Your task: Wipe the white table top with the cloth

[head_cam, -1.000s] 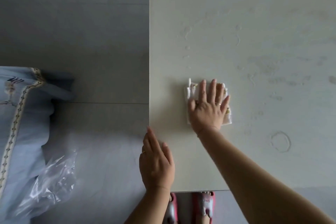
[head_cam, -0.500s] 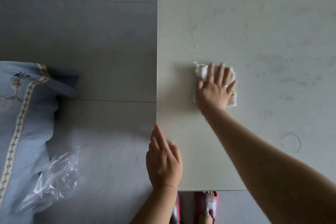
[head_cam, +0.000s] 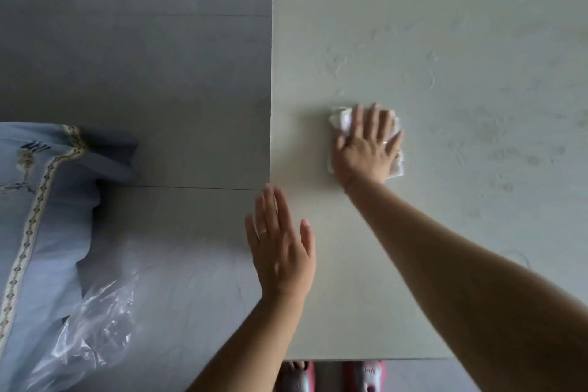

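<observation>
pressing the white cloth (head_cam: 340,119) flat on the white table top (head_cam: 445,25) is the job right now. your right hand (head_cam: 366,149) lies on top of the cloth with the fingers straight and spread. it pushes down on the cloth and does not curl round it. the cloth sits near the left side of the table, about halfway up. bits of it poke out past your fingers and by your wrist. your left hand (head_cam: 280,245) is open too, fingers straight, at the left edge of the table nearer to you. it looks a bit blurry, so it is hard to tell if it touches the edge.

to wipe well, push down with your whole palm so the cloth slides with your hand and does not bunch up. go in long, slow lines that lap over each other. lots of the table looks not clean yet. there are pale curly marks (head_cam: 340,64) just past the cloth and dull smudges (head_cam: 477,130) off to the right, so head that way.

the table top looks smooth and flat. beside it is a grey tiled floor (head_cam: 143,73). on the left lies blue bedding (head_cam: 38,200) with a patterned trim, and a clear plastic bag (head_cam: 95,328). your pink slippers (head_cam: 366,372) peek out below the near edge.
</observation>
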`<action>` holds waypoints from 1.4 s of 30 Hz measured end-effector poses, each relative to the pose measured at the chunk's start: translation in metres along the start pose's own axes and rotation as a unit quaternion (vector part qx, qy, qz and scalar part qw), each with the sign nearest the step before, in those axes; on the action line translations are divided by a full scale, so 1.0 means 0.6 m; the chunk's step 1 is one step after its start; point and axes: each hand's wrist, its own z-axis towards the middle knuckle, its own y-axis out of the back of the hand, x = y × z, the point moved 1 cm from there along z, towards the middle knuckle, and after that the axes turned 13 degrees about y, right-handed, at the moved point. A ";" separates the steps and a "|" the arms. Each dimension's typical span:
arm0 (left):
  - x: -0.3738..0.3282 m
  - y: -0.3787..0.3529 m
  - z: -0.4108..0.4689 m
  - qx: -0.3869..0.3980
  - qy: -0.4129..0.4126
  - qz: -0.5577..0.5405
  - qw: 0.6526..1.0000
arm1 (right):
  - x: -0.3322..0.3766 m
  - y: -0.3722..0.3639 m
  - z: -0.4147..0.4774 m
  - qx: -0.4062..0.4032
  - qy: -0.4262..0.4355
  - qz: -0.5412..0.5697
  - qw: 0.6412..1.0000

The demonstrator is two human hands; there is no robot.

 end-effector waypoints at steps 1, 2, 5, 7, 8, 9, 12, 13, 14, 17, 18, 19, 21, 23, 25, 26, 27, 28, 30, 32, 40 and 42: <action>-0.014 0.001 0.026 -0.015 0.009 -0.008 1.000 | 0.029 -0.009 -0.007 0.012 0.065 0.002 0.998; -0.025 0.002 0.052 -0.030 0.024 -0.018 0.999 | 0.050 -0.017 -0.017 0.038 0.158 -0.004 0.987; -0.052 0.001 0.121 -0.062 0.055 -0.040 0.996 | 0.030 -0.006 -0.004 0.086 0.343 -0.044 0.934; -0.070 -0.007 0.156 -0.042 0.047 -0.037 0.997 | -0.022 0.010 0.041 0.060 0.299 -0.043 0.951; -0.078 -0.014 0.168 -0.025 0.039 -0.030 0.998 | -0.047 0.019 0.064 0.054 0.240 -0.037 0.969; -0.084 -0.021 0.175 -0.009 0.032 -0.023 0.999 | -0.066 0.024 0.082 0.050 0.172 -0.027 0.984; -0.086 -0.038 0.177 0.005 0.024 -0.013 1.000 | -0.049 0.014 0.099 0.022 0.035 -0.017 0.999; -0.086 -0.040 0.176 0.001 0.028 -0.018 0.999 | -0.024 0.006 0.095 0.018 0.032 -0.015 0.999; -0.085 -0.042 0.177 -0.002 0.030 -0.024 0.999 | 0.003 -0.004 0.087 0.020 0.057 -0.009 0.998; -0.086 -0.044 0.180 0.020 0.007 0.005 1.000 | 0.053 -0.018 0.065 0.064 0.202 0.004 0.977; -0.085 -0.045 0.181 0.030 0.005 0.007 1.000 | 0.047 -0.013 0.070 0.077 0.245 -0.004 0.966; -0.085 -0.043 0.181 0.027 0.018 -0.007 0.999 | 0.030 -0.006 0.080 0.079 0.281 -0.020 0.956; -0.086 -0.035 0.178 0.010 0.040 -0.033 0.999 | -0.016 0.008 0.104 0.060 0.293 -0.047 0.953; -0.089 -0.029 0.175 0.003 0.038 -0.043 0.998 | -0.057 0.023 0.132 0.043 0.181 -0.028 0.982; -0.090 -0.027 0.175 0.008 0.033 -0.038 0.999 | -0.056 0.022 0.144 0.036 0.042 -0.007 0.998; -0.091 -0.025 0.176 0.012 0.042 -0.037 0.998 | -0.036 0.017 0.142 0.034 0.005 -0.005 0.999; -0.092 -0.024 0.177 0.019 0.047 -0.038 0.998 | -0.007 0.010 0.134 0.040 0.004 0.002 0.999; -0.092 -0.025 0.178 0.032 0.046 -0.027 0.998 | 0.025 0.003 0.122 0.053 0.045 0.012 0.998; -0.092 -0.031 0.179 0.066 0.019 0.013 0.998 | 0.076 -0.011 0.090 0.099 0.196 0.014 0.975; -0.090 -0.034 0.183 0.079 0.021 0.017 0.997 | 0.075 -0.008 0.085 0.135 0.315 -0.011 0.939; -0.097 -0.014 0.179 0.042 0.046 -0.042 0.997 | -0.054 0.028 0.215 0.033 0.004 -0.012 0.999; -0.098 -0.011 0.178 0.052 0.051 -0.035 0.997 | 0.007 0.010 0.205 0.031 0.001 -0.006 0.999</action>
